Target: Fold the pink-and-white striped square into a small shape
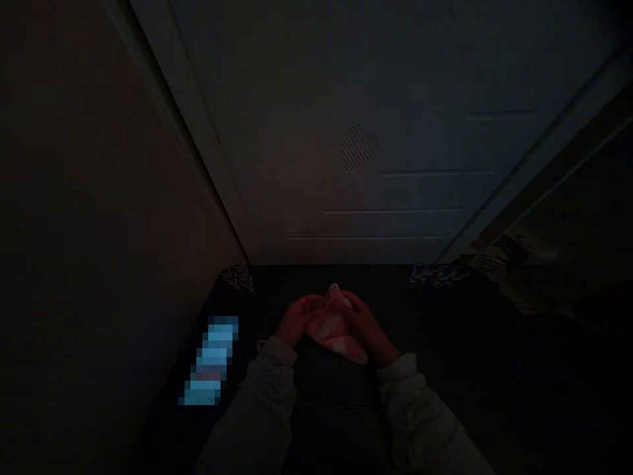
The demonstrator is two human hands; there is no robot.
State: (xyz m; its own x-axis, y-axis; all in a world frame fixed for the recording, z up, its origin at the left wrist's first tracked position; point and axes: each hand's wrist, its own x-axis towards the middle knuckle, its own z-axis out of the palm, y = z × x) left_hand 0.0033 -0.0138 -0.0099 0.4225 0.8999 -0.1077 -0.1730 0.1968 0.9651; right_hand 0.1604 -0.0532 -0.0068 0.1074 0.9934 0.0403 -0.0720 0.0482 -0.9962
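Observation:
In dim light, both hands meet over a dark tabletop around a pink and white cloth [336, 330]. My left hand [299, 316] has its fingers curled in at the cloth's upper left edge. From the other side, my right hand [360, 315] grips the cloth near its top. Something small and shiny [333, 287] peeks out between the fingertips; too dark to tell what it is. The cloth's lower corner hangs loose toward the right wrist.
A pile of shiny clear rings [237, 277] lies at the table's back left corner, and another pile of rings [438, 274] at the back right. A lit, blurred-out screen [210, 363] is at left. Behind stands a pale door [306, 145] with heart patterns.

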